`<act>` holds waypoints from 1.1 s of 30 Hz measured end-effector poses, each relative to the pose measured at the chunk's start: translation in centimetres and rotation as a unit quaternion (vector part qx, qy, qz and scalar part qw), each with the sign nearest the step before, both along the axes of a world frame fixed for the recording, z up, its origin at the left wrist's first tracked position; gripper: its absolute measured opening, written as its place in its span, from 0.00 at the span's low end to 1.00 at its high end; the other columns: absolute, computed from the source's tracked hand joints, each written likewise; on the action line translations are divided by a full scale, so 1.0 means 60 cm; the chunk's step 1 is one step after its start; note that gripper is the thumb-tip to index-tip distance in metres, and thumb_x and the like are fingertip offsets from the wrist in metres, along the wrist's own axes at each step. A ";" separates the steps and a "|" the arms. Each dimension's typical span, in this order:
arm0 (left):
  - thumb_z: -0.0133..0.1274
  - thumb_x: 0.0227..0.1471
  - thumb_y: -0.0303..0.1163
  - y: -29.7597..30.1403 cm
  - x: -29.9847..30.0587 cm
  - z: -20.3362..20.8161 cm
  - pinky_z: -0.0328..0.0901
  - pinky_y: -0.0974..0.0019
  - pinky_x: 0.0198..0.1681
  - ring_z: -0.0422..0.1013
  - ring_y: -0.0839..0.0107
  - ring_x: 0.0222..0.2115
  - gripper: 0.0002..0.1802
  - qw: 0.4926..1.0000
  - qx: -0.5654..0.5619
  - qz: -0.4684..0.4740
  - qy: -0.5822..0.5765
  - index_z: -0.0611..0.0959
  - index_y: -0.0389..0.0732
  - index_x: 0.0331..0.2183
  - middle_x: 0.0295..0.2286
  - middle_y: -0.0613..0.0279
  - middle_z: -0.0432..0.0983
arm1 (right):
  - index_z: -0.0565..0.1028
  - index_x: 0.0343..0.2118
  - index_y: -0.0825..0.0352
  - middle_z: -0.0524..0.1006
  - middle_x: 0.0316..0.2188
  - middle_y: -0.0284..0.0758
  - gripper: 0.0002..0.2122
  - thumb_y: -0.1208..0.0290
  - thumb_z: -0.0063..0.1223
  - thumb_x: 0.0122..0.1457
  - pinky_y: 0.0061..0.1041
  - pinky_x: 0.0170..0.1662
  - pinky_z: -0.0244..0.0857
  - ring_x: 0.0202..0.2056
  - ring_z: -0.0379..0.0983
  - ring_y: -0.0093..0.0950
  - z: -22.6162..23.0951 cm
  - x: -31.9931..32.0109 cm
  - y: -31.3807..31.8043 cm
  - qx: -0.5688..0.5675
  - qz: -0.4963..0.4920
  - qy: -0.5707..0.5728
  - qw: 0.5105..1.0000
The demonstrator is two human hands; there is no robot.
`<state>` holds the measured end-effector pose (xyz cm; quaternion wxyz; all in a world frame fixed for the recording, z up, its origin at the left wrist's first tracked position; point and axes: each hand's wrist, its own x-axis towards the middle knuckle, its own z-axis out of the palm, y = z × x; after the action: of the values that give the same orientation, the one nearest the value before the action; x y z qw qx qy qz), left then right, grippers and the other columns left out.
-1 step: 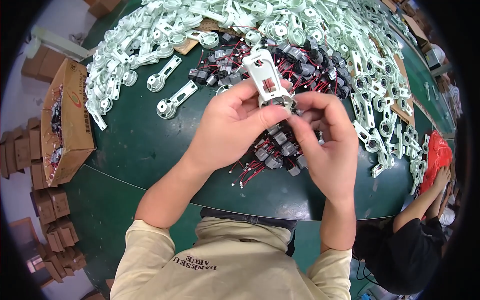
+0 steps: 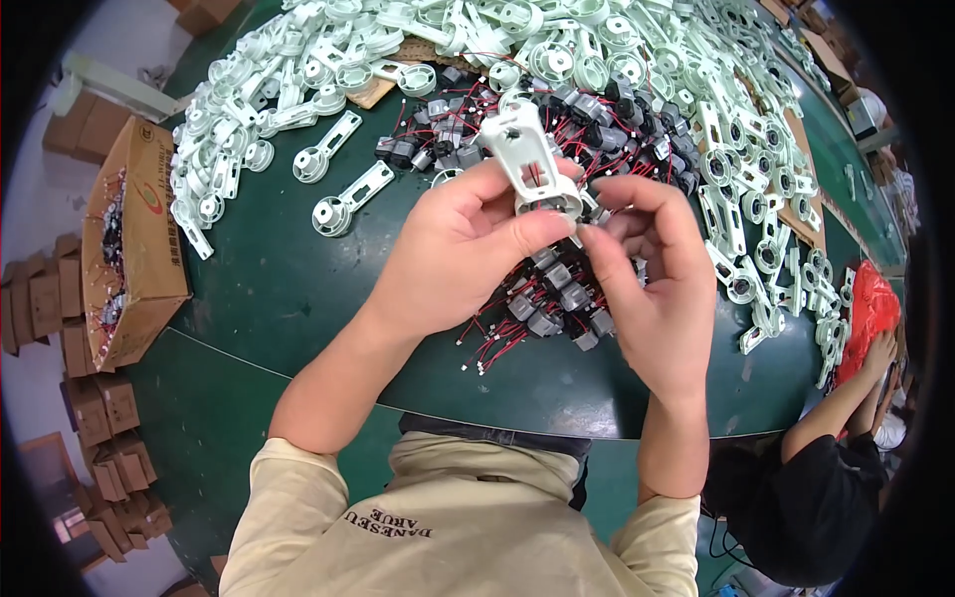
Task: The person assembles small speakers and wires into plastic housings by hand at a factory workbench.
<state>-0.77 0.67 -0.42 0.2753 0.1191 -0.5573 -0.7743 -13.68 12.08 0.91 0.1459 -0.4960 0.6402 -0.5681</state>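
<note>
My left hand (image 2: 468, 239) grips a pale plastic housing (image 2: 524, 149), a long slotted handle with a round ring at its near end. The slotted end tilts up and away from me, and red wires show through the opening. My left thumb presses on the ring. Beside that ring, my right hand (image 2: 652, 259) has its thumb and forefinger curled around a small part that is mostly hidden. Under and behind both hands lie small grey-and-black motors (image 2: 572, 296) with red and black leads.
A large heap of pale housings (image 2: 288, 75) covers the far side of the green table (image 2: 298, 269). Two loose housings (image 2: 350, 199) lie at the left. An open carton (image 2: 149, 249) of wired parts stands left. At right, a co-worker's hand (image 2: 880, 350) touches a red bag (image 2: 868, 308).
The housing has tipped slightly in my left hand. My right fingers have shifted a little to the right and spread slightly at the ring's edge.
</note>
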 end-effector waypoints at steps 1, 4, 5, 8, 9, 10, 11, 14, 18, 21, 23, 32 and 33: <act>0.51 0.55 0.21 0.001 -0.001 0.001 0.66 0.67 0.51 0.69 0.71 0.46 0.19 1.000 0.001 -0.001 0.001 0.73 0.32 0.49 0.45 0.59 0.72 | 0.74 0.38 0.70 0.73 0.31 0.33 0.11 0.84 0.57 0.51 0.17 0.27 0.63 0.24 0.68 0.19 0.001 -0.002 -0.001 -0.011 -0.010 -0.013 1.000; 0.49 0.56 0.22 0.014 -0.006 0.003 0.71 0.66 0.43 0.71 0.70 0.43 0.19 0.999 0.049 -0.006 0.016 0.69 0.34 0.50 0.40 0.59 0.73 | 0.74 0.39 0.70 0.73 0.31 0.33 0.10 0.83 0.55 0.52 0.17 0.26 0.62 0.23 0.67 0.18 0.001 -0.002 0.000 -0.001 -0.006 -0.014 1.000; 0.49 0.56 0.22 0.011 -0.002 0.004 0.71 0.66 0.43 0.71 0.70 0.43 0.19 0.999 0.048 -0.004 0.016 0.69 0.34 0.50 0.40 0.59 0.73 | 0.74 0.39 0.70 0.74 0.30 0.33 0.10 0.83 0.55 0.53 0.17 0.26 0.61 0.23 0.67 0.17 0.000 0.000 0.000 0.012 0.000 -0.031 0.999; 0.48 0.58 0.23 0.005 0.001 0.007 0.71 0.69 0.41 0.73 0.74 0.37 0.15 0.998 0.044 -0.035 -0.005 0.70 0.34 0.48 0.39 0.59 0.74 | 0.74 0.39 0.70 0.75 0.30 0.33 0.09 0.82 0.55 0.54 0.15 0.25 0.60 0.22 0.66 0.15 -0.003 0.004 0.002 0.021 0.005 -0.078 0.997; 0.48 0.58 0.24 0.005 0.001 0.010 0.71 0.70 0.38 0.73 0.75 0.35 0.15 0.998 0.049 -0.030 -0.022 0.70 0.34 0.48 0.38 0.59 0.74 | 0.73 0.39 0.71 0.76 0.30 0.32 0.09 0.82 0.55 0.55 0.15 0.25 0.60 0.22 0.66 0.14 -0.005 0.006 0.002 0.016 0.008 -0.111 0.994; 0.48 0.59 0.26 0.005 0.001 0.011 0.71 0.70 0.36 0.73 0.75 0.34 0.15 0.997 0.054 -0.025 -0.039 0.70 0.34 0.47 0.38 0.59 0.74 | 0.73 0.39 0.71 0.76 0.30 0.32 0.09 0.82 0.55 0.55 0.15 0.25 0.60 0.22 0.66 0.14 -0.006 0.006 0.003 0.016 0.009 -0.112 0.994; 0.48 0.59 0.26 0.005 0.000 0.009 0.71 0.70 0.36 0.73 0.75 0.34 0.15 0.997 0.054 -0.025 -0.040 0.70 0.34 0.47 0.38 0.59 0.74 | 0.73 0.40 0.71 0.76 0.30 0.32 0.09 0.82 0.55 0.55 0.14 0.25 0.60 0.23 0.67 0.13 -0.007 0.006 0.004 0.017 0.019 -0.112 0.993; 0.47 0.60 0.27 0.005 -0.005 0.006 0.71 0.70 0.36 0.73 0.75 0.33 0.15 0.997 0.060 -0.021 -0.036 0.70 0.34 0.48 0.37 0.60 0.75 | 0.72 0.41 0.72 0.77 0.31 0.32 0.10 0.82 0.54 0.56 0.13 0.26 0.61 0.24 0.68 0.13 -0.007 0.001 0.006 0.025 0.032 -0.112 0.993; 0.46 0.60 0.27 0.010 -0.001 0.014 0.72 0.65 0.43 0.73 0.68 0.40 0.20 0.997 0.050 -0.031 -0.058 0.66 0.35 0.53 0.43 0.56 0.73 | 0.71 0.42 0.73 0.76 0.33 0.33 0.09 0.81 0.52 0.58 0.14 0.30 0.65 0.29 0.71 0.14 0.003 0.009 0.003 0.013 0.033 -0.251 0.967; 0.45 0.59 0.24 0.018 0.000 0.024 0.72 0.62 0.46 0.73 0.64 0.44 0.22 0.996 0.050 -0.024 -0.071 0.64 0.33 0.55 0.46 0.50 0.72 | 0.70 0.44 0.73 0.75 0.35 0.34 0.10 0.78 0.49 0.61 0.16 0.37 0.68 0.32 0.72 0.17 0.015 0.003 -0.001 0.008 0.024 -0.281 0.959; 0.45 0.59 0.22 0.024 -0.005 0.018 0.70 0.61 0.48 0.72 0.64 0.45 0.21 0.997 0.036 0.007 -0.069 0.64 0.32 0.54 0.45 0.49 0.72 | 0.70 0.45 0.73 0.74 0.36 0.35 0.10 0.78 0.49 0.61 0.18 0.39 0.69 0.35 0.72 0.18 0.010 0.005 -0.003 -0.005 0.039 -0.309 0.950; 0.49 0.55 0.19 0.045 -0.017 -0.015 0.70 0.70 0.43 0.75 0.72 0.39 0.18 0.984 -0.145 0.102 -0.001 0.71 0.32 0.49 0.40 0.54 0.77 | 0.67 0.43 0.69 0.71 0.38 0.32 0.12 0.77 0.53 0.57 0.17 0.39 0.63 0.36 0.66 0.17 0.006 0.015 -0.002 0.000 0.018 -0.297 0.955; 0.50 0.54 0.19 0.046 -0.017 -0.020 0.71 0.70 0.41 0.76 0.72 0.37 0.18 0.975 -0.186 0.122 -0.004 0.73 0.33 0.48 0.38 0.54 0.78 | 0.67 0.43 0.68 0.71 0.37 0.31 0.12 0.77 0.52 0.57 0.17 0.39 0.63 0.35 0.66 0.16 0.005 0.018 -0.002 -0.001 0.015 -0.325 0.946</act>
<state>-1.78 3.43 -1.64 0.3828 0.1356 -0.6739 -0.6172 -12.62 11.94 1.22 0.3540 -0.2944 0.5501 -0.6967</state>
